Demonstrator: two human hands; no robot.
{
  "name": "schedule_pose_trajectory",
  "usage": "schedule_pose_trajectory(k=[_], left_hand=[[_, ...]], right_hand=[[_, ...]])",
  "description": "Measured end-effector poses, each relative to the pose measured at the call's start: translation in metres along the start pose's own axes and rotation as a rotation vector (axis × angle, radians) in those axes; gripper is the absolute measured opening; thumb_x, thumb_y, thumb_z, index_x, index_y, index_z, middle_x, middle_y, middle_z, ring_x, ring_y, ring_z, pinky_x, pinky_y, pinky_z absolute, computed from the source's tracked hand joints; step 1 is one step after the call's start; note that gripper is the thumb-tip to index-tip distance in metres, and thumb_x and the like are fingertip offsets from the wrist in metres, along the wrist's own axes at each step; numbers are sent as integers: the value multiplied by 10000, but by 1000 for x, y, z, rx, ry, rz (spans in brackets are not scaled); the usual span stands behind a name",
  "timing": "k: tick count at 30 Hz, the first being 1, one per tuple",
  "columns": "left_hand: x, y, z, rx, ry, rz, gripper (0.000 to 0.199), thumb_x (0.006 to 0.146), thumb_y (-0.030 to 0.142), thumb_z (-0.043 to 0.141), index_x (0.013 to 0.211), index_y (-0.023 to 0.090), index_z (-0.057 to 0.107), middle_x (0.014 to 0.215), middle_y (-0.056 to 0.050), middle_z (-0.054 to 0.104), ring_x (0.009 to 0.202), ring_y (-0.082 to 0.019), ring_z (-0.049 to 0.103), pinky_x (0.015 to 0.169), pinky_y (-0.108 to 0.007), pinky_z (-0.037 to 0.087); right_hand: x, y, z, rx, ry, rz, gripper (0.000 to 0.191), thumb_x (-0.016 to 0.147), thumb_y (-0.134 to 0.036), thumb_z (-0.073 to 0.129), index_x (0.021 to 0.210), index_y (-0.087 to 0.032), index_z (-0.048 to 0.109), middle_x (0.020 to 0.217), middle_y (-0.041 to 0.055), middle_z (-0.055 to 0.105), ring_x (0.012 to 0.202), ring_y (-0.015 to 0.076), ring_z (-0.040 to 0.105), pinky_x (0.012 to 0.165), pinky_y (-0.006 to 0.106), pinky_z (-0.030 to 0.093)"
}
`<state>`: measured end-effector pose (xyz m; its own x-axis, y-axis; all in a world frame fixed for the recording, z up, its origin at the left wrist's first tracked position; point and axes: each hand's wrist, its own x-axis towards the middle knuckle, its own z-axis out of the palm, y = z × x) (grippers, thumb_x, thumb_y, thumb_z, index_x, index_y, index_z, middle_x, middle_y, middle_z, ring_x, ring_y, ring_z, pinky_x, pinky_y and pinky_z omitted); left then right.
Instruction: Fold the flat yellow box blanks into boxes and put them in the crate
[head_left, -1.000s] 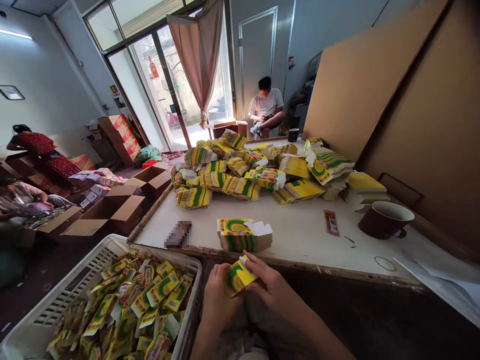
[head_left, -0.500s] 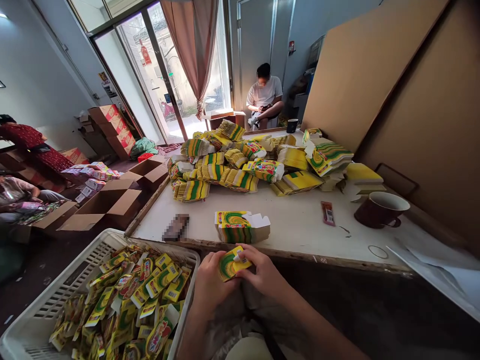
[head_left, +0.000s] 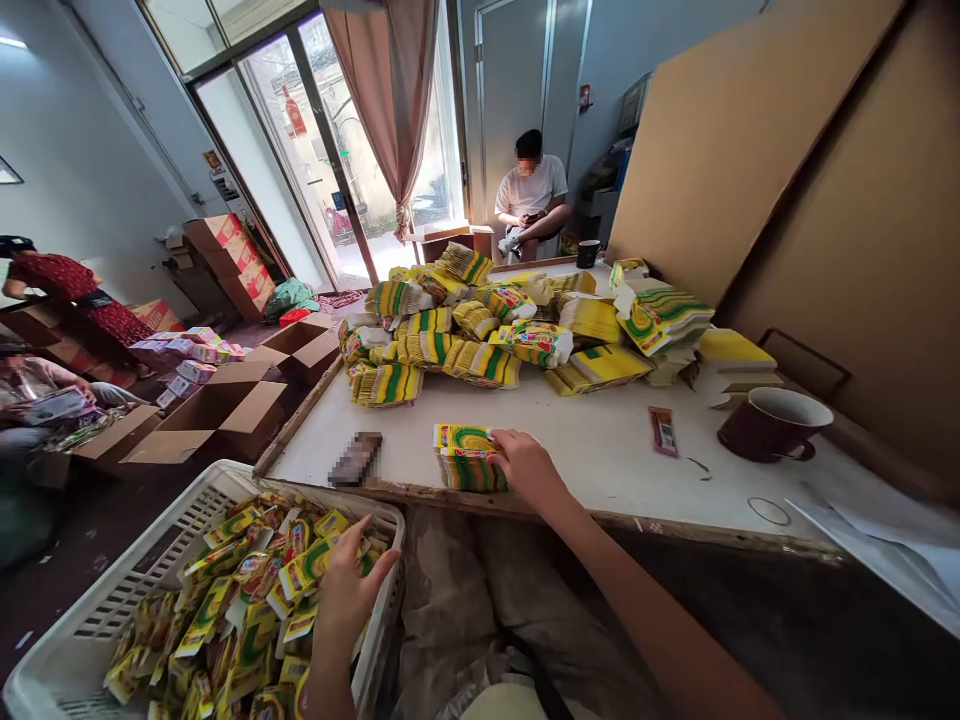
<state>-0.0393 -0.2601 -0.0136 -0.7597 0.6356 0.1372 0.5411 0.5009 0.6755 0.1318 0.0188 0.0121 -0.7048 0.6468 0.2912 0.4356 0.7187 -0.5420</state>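
Note:
My left hand (head_left: 351, 583) is over the right part of the white plastic basket (head_left: 75, 655), its fingers spread and holding nothing. Below it in the basket lie many small yellow-green boxes (head_left: 247, 600). On the near edge of the white table, my right hand (head_left: 521, 462) rests on the right end of a stack of flat yellow cartons (head_left: 469, 455), its fingers closed around the top ones. Behind the stack rises a large heap of bundled flat cartons (head_left: 457, 330).
A blurred dark item (head_left: 355, 459) lies left of the stack. To the right are a small red packet (head_left: 663, 431) and a dark mug (head_left: 772, 425). Open cardboard boxes (head_left: 210, 410) stand on the floor at left. A seated person (head_left: 532, 190) is beyond the table; others are at far left.
Both hands have parted. The small yellow box they held is out of them. My left hand has moved left over the basket and opened; my right hand has moved up onto the stack.

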Motion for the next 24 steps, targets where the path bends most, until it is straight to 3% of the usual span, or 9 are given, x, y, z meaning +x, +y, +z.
schedule_pose_trajectory(k=[5,10,12,14,18,22,24], left_hand=[[-5,45,44,-367,-218,46,467,751,439,708,1153,205,670,1180,-116,708,1130,-289,642,1015,-460,475],[0,74,81,-866,-347,-90,623,670,453,806,1205,183,634,1129,-139,722,1065,-275,678,957,-429,525],[7,85,93,-1073,-301,-174,651,658,480,818,1194,163,628,1128,-144,714,1053,-266,682,944,-411,530],[15,98,101,-1262,-215,-238,606,681,514,796,1140,147,646,1086,-133,717,1045,-257,683,946,-395,528],[20,116,107,-1476,-57,-211,564,793,615,634,1165,191,639,1110,-111,713,1088,-255,665,964,-410,527],[8,106,112,-1183,181,-86,491,864,564,529,1167,196,647,1111,-108,717,1099,-253,653,987,-401,514],[2,95,113,-974,227,-3,465,848,531,542,1133,184,665,1089,-112,719,1094,-264,649,996,-402,505]], right_hand=[[-3,-6,-2,-13,28,-4,289,820,-106,628,1105,-135,588,1074,165,667,1032,312,610,895,407,473],[-10,-17,-9,73,111,0,345,811,-89,572,1132,-186,494,1035,111,634,967,269,595,828,380,478],[-18,-24,-10,206,103,-21,344,795,-61,543,1101,-206,478,950,71,629,883,237,604,785,357,477],[-29,-31,-10,402,14,-70,338,784,-51,540,1068,-220,472,869,28,617,802,201,605,747,324,480],[-51,-42,5,762,-167,-88,252,794,-127,604,985,-242,487,791,-24,590,710,156,584,670,276,484],[-66,-52,30,934,-37,133,213,795,-239,658,893,-237,470,752,-26,601,699,164,596,639,281,484],[-72,-57,36,936,-1,209,225,796,-284,674,849,-235,461,723,-26,596,665,162,588,601,278,467]])
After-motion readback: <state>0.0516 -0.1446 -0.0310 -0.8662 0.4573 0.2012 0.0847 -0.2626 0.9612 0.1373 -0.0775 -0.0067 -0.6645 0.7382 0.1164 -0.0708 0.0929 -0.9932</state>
